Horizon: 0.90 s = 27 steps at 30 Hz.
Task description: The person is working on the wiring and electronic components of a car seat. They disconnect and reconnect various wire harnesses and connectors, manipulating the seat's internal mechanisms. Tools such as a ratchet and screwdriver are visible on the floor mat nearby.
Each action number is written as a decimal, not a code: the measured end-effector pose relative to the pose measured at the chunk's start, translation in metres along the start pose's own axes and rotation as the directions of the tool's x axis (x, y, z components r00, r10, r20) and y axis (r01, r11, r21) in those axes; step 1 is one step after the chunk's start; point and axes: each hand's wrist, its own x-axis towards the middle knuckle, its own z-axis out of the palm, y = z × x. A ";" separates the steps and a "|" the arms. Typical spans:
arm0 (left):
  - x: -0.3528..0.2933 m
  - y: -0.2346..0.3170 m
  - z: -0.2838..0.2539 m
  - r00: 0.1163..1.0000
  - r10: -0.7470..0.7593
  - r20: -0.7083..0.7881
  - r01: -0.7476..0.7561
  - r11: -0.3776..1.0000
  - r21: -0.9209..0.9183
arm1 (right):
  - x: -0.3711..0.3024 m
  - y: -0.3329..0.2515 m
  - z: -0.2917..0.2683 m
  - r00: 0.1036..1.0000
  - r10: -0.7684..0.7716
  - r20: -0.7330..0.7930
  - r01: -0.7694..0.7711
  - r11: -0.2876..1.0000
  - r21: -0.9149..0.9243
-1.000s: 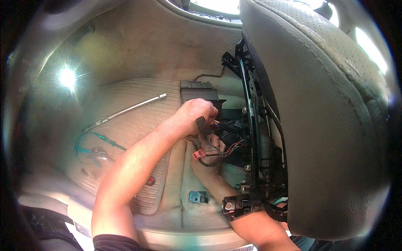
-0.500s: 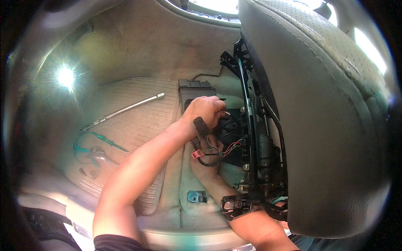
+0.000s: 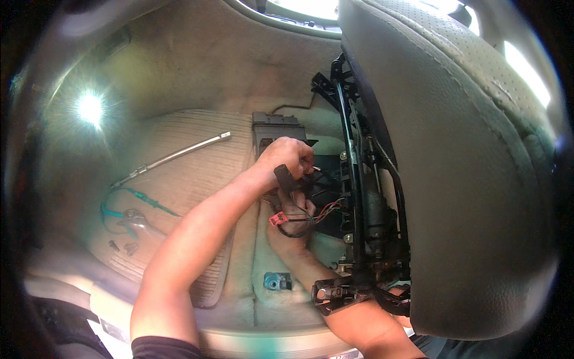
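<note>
Left grip (image 3: 290,155) has dipped slightly, pinching a slim pale-tipped object (image 3: 316,169); slipping could snag thin red-and-green wires (image 3: 328,209) below it.

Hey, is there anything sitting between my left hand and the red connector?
Yes. In this view, a short black cylindrical piece sits just below your left hand and above the red connector; its depth isn't clear.

L arm: dk short slv (image 3: 164,348), hem abv elbow; L hand (image 3: 287,154) & R hand (image 3: 295,209) bare.
</note>
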 end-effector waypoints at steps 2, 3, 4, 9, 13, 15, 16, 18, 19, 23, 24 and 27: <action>0.000 -0.004 0.001 1.000 0.010 0.003 -0.009 0.999 -0.051 | -0.003 0.005 0.005 0.999 -0.035 0.028 0.036 0.998 -0.045; 0.000 -0.004 0.002 1.000 0.027 -0.014 -0.028 0.999 -0.043 | -0.003 0.003 0.005 0.999 -0.035 0.014 0.035 0.998 -0.046; -0.001 -0.005 0.003 0.999 0.045 -0.030 -0.046 0.998 -0.034 | -0.002 0.001 0.004 0.999 -0.035 0.000 0.035 0.998 -0.048; -0.005 -0.006 0.007 0.993 0.068 -0.095 -0.079 0.989 -0.121 | 0.000 0.000 -0.002 0.997 -0.075 0.004 0.075 0.997 0.031; -0.003 -0.011 0.005 0.999 -0.013 -0.048 0.005 0.985 -0.172 | -0.004 0.002 0.005 0.999 -0.050 0.003 0.050 0.999 -0.004; -0.002 -0.013 0.003 1.000 0.019 -0.011 -0.020 0.996 -0.084 | -0.005 0.001 0.005 0.999 -0.045 0.007 0.045 0.999 0.017; -0.001 -0.013 0.002 0.998 0.054 0.015 -0.054 0.998 -0.026 | -0.003 0.000 0.003 0.999 -0.041 0.021 0.040 0.999 0.034; 0.001 -0.015 0.000 0.993 0.101 0.053 -0.103 0.994 0.047 | -0.001 -0.001 0.002 0.998 -0.045 0.034 0.044 0.998 0.043; 0.002 -0.017 0.000 0.991 0.114 0.064 -0.118 0.991 0.062 | 0.000 -0.002 0.002 0.998 -0.053 0.034 0.052 0.998 0.034; 0.015 -0.019 0.004 0.978 0.134 0.161 -0.150 0.985 0.086 | -0.004 0.010 0.013 0.994 -0.069 -0.081 0.067 0.997 -0.031; 0.013 -0.021 0.000 0.983 0.108 0.152 -0.119 0.991 0.065 | -0.007 0.008 0.015 0.999 -0.037 -0.021 0.038 0.999 0.017; 0.005 -0.024 -0.005 0.981 0.163 0.104 -0.163 0.987 -0.012 | -0.001 0.004 0.012 0.999 -0.010 0.050 0.006 0.997 0.072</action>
